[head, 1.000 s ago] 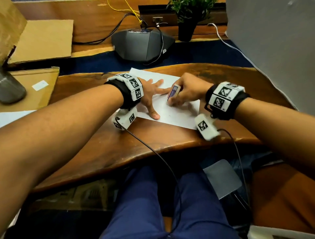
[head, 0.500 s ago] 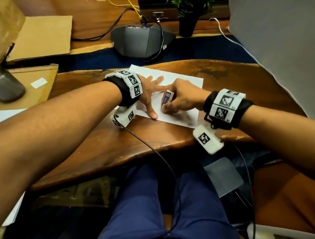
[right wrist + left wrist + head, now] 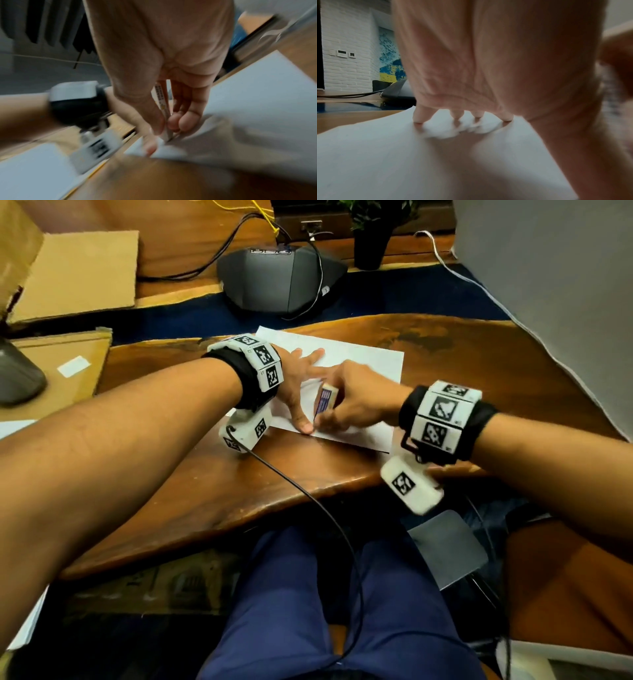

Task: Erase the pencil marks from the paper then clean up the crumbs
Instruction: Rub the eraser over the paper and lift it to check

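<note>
A white sheet of paper [image 3: 370, 361] lies on the wooden table [image 3: 212, 491]. My left hand [image 3: 301, 381] lies spread on the sheet's left part, fingertips [image 3: 418, 120] pressing the paper [image 3: 385, 155] flat. My right hand [image 3: 356, 402] pinches a white eraser in a blue sleeve [image 3: 325, 402] between thumb and fingers. The eraser's lower end touches the sheet near its front edge, close to my left thumb. In the right wrist view the eraser [image 3: 163, 108] stands steeply on the paper [image 3: 257, 101] and the picture is blurred. I can make out no pencil marks or crumbs.
A dark conference phone [image 3: 281, 282] with cables sits behind the paper, and a potted plant [image 3: 371, 241] beyond it. Cardboard sheets [image 3: 75, 275] lie at the left. A grey panel [image 3: 555, 285] stands at the right. The table's front edge runs just below my wrists.
My right hand with the eraser has moved left and toward me along the sheet, ending close to my left thumb. The left hand has stayed pressed on the paper.
</note>
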Demonstrator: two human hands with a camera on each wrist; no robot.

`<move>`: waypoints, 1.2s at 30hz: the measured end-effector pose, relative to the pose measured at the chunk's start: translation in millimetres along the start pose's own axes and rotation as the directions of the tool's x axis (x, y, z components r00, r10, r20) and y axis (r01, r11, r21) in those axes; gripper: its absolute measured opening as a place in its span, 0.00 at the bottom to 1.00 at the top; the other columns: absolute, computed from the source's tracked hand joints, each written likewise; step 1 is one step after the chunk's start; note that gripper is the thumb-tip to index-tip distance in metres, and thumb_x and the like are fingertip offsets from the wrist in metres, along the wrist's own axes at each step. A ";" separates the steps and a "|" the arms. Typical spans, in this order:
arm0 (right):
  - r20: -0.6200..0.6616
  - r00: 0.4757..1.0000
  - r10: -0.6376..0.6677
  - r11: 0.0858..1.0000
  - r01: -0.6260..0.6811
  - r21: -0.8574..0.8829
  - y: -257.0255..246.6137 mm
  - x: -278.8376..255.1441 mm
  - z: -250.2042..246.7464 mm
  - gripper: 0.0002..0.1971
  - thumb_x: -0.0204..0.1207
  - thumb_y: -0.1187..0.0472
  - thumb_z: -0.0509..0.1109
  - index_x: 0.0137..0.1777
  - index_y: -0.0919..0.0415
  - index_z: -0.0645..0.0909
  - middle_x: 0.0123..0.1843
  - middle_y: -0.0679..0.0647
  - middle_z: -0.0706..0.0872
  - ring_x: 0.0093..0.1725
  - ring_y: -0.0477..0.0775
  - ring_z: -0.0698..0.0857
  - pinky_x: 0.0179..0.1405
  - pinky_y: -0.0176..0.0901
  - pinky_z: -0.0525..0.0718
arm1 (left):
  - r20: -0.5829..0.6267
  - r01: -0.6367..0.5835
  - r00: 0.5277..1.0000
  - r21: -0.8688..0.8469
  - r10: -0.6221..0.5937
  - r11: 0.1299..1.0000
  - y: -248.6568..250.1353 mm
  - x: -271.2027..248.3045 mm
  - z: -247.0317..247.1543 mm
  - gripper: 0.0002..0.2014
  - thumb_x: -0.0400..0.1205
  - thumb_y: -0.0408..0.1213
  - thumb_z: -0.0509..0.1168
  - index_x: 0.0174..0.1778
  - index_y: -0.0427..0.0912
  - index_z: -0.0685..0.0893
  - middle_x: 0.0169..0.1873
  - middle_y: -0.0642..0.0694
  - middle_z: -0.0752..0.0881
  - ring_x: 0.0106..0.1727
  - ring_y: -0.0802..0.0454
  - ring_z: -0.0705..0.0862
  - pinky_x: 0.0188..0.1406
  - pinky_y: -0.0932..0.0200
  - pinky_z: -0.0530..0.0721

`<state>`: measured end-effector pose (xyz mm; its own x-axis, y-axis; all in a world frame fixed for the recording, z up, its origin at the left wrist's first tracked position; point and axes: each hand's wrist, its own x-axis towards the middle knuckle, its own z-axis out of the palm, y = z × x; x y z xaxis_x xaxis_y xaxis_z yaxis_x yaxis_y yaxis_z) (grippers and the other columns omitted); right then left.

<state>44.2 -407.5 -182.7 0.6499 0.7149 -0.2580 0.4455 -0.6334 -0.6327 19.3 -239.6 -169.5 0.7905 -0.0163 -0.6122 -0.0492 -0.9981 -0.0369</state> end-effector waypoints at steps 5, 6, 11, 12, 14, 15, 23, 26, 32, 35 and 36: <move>-0.130 0.984 0.122 0.987 -0.106 0.123 6.5 11.5 -20.0 0.13 0.65 0.63 0.87 0.48 0.65 0.91 0.43 0.59 0.94 0.39 0.54 0.93 0.41 0.46 0.93 | -0.007 0.004 1.000 0.011 -0.004 1.000 4.8 -1.3 -0.7 0.70 0.48 0.69 0.75 0.82 0.73 0.38 0.85 0.54 0.31 0.86 0.41 0.36 0.82 0.28 0.45; -0.116 0.988 0.101 0.991 -0.090 0.098 5.8 10.8 -17.6 0.13 0.66 0.63 0.86 0.48 0.65 0.91 0.43 0.59 0.94 0.40 0.54 0.93 0.41 0.45 0.93 | -0.011 0.005 1.000 0.012 -0.005 1.000 3.7 -0.9 -0.7 0.70 0.48 0.69 0.76 0.82 0.73 0.38 0.85 0.54 0.31 0.86 0.41 0.37 0.82 0.28 0.45; -0.030 0.993 0.117 0.991 -0.115 0.068 4.7 10.2 -22.4 0.13 0.67 0.62 0.86 0.48 0.66 0.91 0.43 0.60 0.94 0.39 0.52 0.92 0.40 0.42 0.92 | -0.004 0.005 1.000 0.016 -0.005 1.000 4.1 -0.7 -1.9 0.71 0.48 0.69 0.76 0.82 0.71 0.37 0.85 0.53 0.31 0.86 0.40 0.36 0.81 0.27 0.45; -0.099 0.983 0.154 0.985 -0.145 0.096 8.0 14.2 -31.2 0.13 0.66 0.62 0.87 0.48 0.65 0.91 0.43 0.59 0.94 0.39 0.52 0.93 0.42 0.44 0.93 | -0.004 0.007 1.000 0.019 -0.007 1.000 5.5 -1.0 -2.6 0.70 0.49 0.68 0.76 0.82 0.72 0.36 0.85 0.53 0.31 0.86 0.40 0.36 0.81 0.27 0.45; -0.130 0.981 0.141 0.989 -0.132 0.073 10.3 14.5 -31.1 0.12 0.66 0.61 0.87 0.47 0.63 0.91 0.43 0.57 0.94 0.40 0.52 0.93 0.42 0.44 0.93 | 0.000 0.013 1.000 0.016 -0.013 1.000 5.6 -0.5 -2.2 0.71 0.49 0.69 0.76 0.82 0.72 0.36 0.85 0.53 0.31 0.86 0.40 0.36 0.81 0.27 0.45; -0.068 0.993 0.097 0.995 -0.096 0.030 7.2 10.9 -23.1 0.12 0.67 0.61 0.86 0.48 0.63 0.91 0.42 0.56 0.94 0.40 0.52 0.93 0.41 0.42 0.93 | 0.003 0.019 1.000 0.014 -0.019 1.000 3.4 -0.1 -2.3 0.71 0.48 0.69 0.76 0.82 0.72 0.36 0.85 0.53 0.31 0.86 0.40 0.36 0.81 0.26 0.45; -0.073 0.989 0.130 0.991 -0.127 0.041 9.0 15.7 -35.2 0.13 0.67 0.60 0.86 0.49 0.63 0.91 0.42 0.55 0.93 0.46 0.56 0.94 0.45 0.44 0.92 | 0.009 0.015 1.000 0.037 -0.015 0.999 5.4 0.8 -3.4 0.72 0.47 0.70 0.75 0.81 0.72 0.34 0.85 0.53 0.31 0.86 0.39 0.37 0.81 0.28 0.46; 0.129 0.991 0.035 0.999 -0.031 -0.035 -0.7 -1.7 -10.4 0.12 0.68 0.58 0.86 0.48 0.62 0.92 0.40 0.53 0.93 0.38 0.49 0.91 0.41 0.40 0.90 | 0.026 0.022 0.999 0.037 -0.023 0.999 2.8 1.2 -2.1 0.72 0.47 0.70 0.75 0.82 0.71 0.35 0.84 0.52 0.29 0.86 0.39 0.36 0.80 0.28 0.44; -0.109 0.990 0.091 0.994 -0.097 -0.044 7.3 14.8 -30.4 0.14 0.64 0.59 0.87 0.47 0.62 0.91 0.42 0.56 0.94 0.43 0.55 0.93 0.49 0.54 0.93 | 0.023 0.013 1.000 0.056 -0.015 0.998 4.3 1.5 -2.8 0.72 0.46 0.71 0.74 0.81 0.72 0.33 0.84 0.52 0.29 0.86 0.39 0.36 0.81 0.27 0.45; 0.087 0.996 0.034 0.998 -0.028 -0.062 1.4 3.4 -12.4 0.13 0.66 0.57 0.86 0.48 0.62 0.92 0.42 0.55 0.94 0.41 0.50 0.92 0.44 0.43 0.91 | 0.026 0.015 1.000 0.047 -0.016 0.999 3.1 1.6 -2.3 0.72 0.47 0.71 0.74 0.81 0.72 0.35 0.84 0.53 0.28 0.86 0.39 0.35 0.81 0.26 0.45; 0.086 0.995 0.056 0.998 -0.053 -0.029 2.4 6.4 -17.5 0.13 0.67 0.59 0.86 0.49 0.63 0.92 0.42 0.56 0.94 0.40 0.51 0.92 0.43 0.42 0.91 | 0.028 0.013 1.000 0.048 -0.014 0.999 3.2 1.8 -2.1 0.72 0.47 0.71 0.74 0.82 0.71 0.34 0.84 0.53 0.28 0.86 0.39 0.35 0.81 0.26 0.45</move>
<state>60.2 -409.6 -173.1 0.6183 0.7013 -0.3549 0.4278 -0.6790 -0.5966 21.9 -242.9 -169.1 0.7736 -0.0005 -0.6336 -0.0684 -0.9942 -0.0828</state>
